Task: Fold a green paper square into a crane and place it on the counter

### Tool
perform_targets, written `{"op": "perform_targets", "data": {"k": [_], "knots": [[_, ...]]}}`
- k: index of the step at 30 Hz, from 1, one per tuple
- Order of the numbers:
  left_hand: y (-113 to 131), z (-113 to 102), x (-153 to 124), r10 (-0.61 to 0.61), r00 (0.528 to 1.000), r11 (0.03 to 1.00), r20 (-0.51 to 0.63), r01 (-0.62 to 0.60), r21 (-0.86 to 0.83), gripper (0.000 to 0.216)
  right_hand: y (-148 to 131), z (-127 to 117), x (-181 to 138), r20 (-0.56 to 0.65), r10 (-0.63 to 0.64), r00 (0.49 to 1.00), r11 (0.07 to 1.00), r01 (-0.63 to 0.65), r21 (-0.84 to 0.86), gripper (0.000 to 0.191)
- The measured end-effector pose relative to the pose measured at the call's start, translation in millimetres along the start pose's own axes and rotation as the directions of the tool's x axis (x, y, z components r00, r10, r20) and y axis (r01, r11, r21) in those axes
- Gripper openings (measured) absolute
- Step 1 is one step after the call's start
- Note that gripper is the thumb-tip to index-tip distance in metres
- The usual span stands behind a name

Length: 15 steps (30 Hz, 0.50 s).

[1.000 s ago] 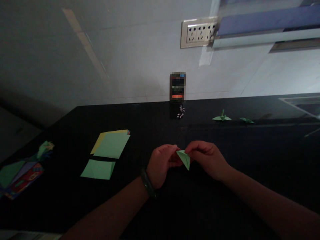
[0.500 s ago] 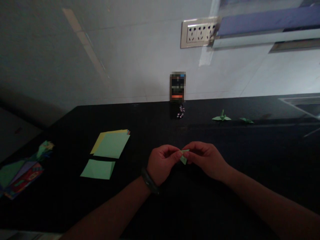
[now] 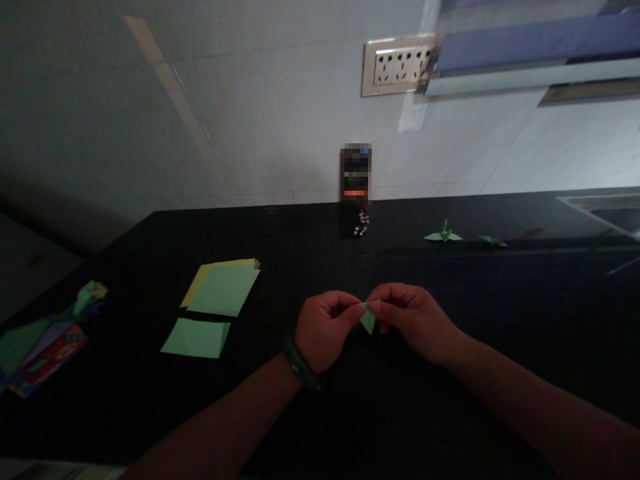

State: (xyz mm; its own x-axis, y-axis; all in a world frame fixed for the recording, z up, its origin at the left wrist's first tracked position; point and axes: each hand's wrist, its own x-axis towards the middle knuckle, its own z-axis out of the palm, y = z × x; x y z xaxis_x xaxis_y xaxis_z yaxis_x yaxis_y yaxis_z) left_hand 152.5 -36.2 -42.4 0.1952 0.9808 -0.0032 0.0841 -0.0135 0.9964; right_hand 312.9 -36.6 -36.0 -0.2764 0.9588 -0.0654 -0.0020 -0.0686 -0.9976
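A small folded piece of green paper [image 3: 369, 323] is pinched between my two hands above the dark counter, its pointed end hanging down. My left hand [image 3: 327, 327], with a dark bangle on the wrist, grips its left side between thumb and forefinger. On the other side, my right hand [image 3: 413, 320] pinches it near the top edge, thumb in front. The fingertips hide the upper folds. Left of my hands lies a green sheet with a crease [image 3: 196, 339], just in front of a stack of green and yellow paper [image 3: 225, 290].
Two folded green paper cranes [image 3: 443, 235] [image 3: 494, 241] sit on the counter [image 3: 300, 247] at the back right. A phone-like device [image 3: 355, 173], blurred out, leans against the wall. Colourful paper packets [image 3: 55, 353] lie at far left. A sink edge [image 3: 590, 207] shows at right.
The folded paper has turned slightly and more of its lower point shows below my fingers. My right fingers have shifted a little along its top edge; both hands keep their hold.
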Motion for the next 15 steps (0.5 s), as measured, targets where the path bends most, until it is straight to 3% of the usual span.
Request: {"op": "perform_targets", "data": {"k": [5, 12, 15], "knots": [[3.6, 3.5, 0.5, 0.042, 0.999, 0.999, 0.022, -0.042, 0.006, 0.016, -3.7, 4.9, -5.6, -0.126, -0.057, 0.99, 0.994, 0.044, -0.099, 0.018], [-0.5, 4.5, 8.4, -0.142, 0.99, 0.972, 0.024, 0.144, -0.185, 0.018, 1.6, 7.7, 0.8, -0.131, -0.019, 0.991, 1.0, 0.019, -0.003, 0.021], [-0.1, 3.1, 8.0, -0.151, 0.988, 0.971, 0.02, 0.152, -0.186, 0.02, 4.8, 6.9, 2.0, -0.119, -0.022, 0.993, 1.0, 0.023, 0.004, 0.021]]}}
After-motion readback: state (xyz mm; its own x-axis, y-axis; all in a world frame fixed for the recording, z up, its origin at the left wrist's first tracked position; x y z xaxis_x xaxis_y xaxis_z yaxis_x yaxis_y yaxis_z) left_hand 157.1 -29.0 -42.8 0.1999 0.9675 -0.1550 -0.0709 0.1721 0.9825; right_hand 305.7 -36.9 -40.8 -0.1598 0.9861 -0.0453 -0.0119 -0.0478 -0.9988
